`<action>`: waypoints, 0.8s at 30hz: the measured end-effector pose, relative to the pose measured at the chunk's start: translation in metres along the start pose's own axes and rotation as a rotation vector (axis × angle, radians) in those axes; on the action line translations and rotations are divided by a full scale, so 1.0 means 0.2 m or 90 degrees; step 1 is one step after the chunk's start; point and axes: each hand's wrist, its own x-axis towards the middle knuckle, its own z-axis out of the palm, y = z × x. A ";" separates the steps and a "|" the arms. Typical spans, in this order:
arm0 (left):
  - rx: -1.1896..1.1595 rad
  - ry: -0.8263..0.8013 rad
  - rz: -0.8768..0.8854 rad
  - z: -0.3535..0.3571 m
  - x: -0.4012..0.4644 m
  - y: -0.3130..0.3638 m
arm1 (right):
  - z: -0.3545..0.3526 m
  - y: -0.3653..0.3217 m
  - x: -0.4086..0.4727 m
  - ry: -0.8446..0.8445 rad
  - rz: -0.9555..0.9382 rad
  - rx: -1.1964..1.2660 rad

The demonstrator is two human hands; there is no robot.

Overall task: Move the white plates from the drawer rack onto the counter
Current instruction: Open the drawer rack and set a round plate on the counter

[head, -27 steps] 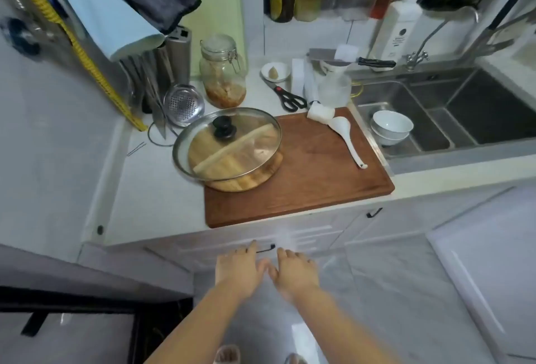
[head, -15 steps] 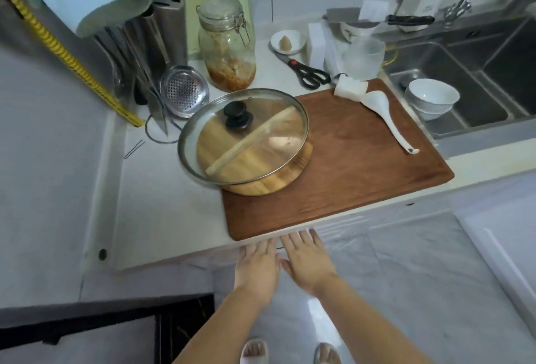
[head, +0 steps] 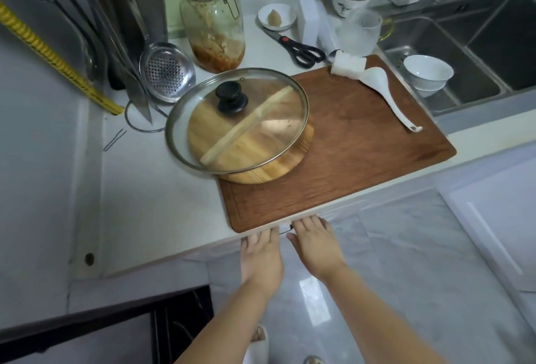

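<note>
No white plates or drawer rack show; the drawer front is hidden below the white counter (head: 162,204) edge. My left hand (head: 261,256) and my right hand (head: 316,245) lie side by side, palms down, at the counter's front lip. Their fingers hook onto a dark drawer handle (head: 285,229), a bit of which shows between them. The fingertips are hidden under the lip.
A wooden cutting board (head: 362,146) carries a glass lid (head: 236,120) on a round wooden block, a white spoon (head: 385,94) and a sponge. A jar (head: 213,16), strainer, scissors (head: 301,49) and glass stand behind. White bowls (head: 427,73) sit in the sink at right.
My view has moved forward over the counter, so the drawer front has gone out of sight. Both hands have stayed together at the handle, fingers now tucked under the counter lip.
</note>
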 end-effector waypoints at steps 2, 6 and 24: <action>-0.001 0.006 -0.007 0.01 0.01 0.02 | 0.01 0.00 -0.01 0.007 -0.003 -0.002; -0.038 -0.007 -0.053 -0.01 0.00 0.08 | 0.01 0.01 -0.02 -0.011 -0.015 -0.005; -0.040 -0.003 -0.079 -0.02 -0.12 0.16 | -0.04 0.06 -0.13 -0.141 -0.055 0.046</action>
